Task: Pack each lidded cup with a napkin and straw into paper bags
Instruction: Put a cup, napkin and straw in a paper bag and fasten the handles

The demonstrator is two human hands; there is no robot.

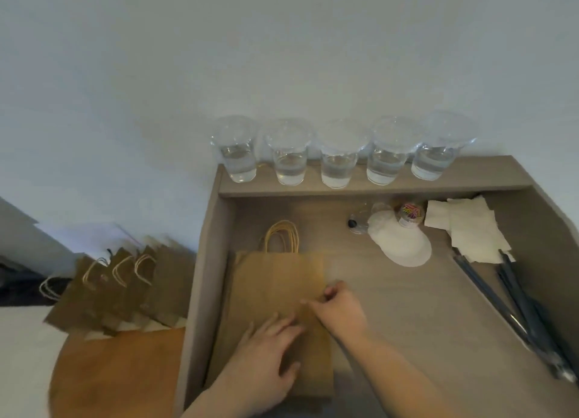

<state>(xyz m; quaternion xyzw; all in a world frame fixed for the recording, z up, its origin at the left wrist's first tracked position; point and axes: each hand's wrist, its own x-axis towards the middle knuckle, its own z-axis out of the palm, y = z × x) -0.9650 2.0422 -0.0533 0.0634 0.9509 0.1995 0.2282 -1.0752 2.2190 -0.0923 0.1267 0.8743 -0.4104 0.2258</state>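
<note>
A flat brown paper bag (275, 286) lies on the desk (423, 308), handles pointing away from me. My left hand (266, 355) rests flat on its lower half with straight fingers. My right hand (340, 311) pinches the bag's right edge between curled fingers and thumb. Several clear lidded cups (338, 160) holding water stand in a row on the raised back shelf. White napkins (466, 229) lie at the back right. Dark straws (517, 308) lie along the right edge.
A stack of white round lids (401, 245) and a small jar of coloured clips (410, 213) sit behind the bag. More brown bags (125, 286) stand left of the desk, above an orange-brown surface (119, 373). A raised rim borders the desk.
</note>
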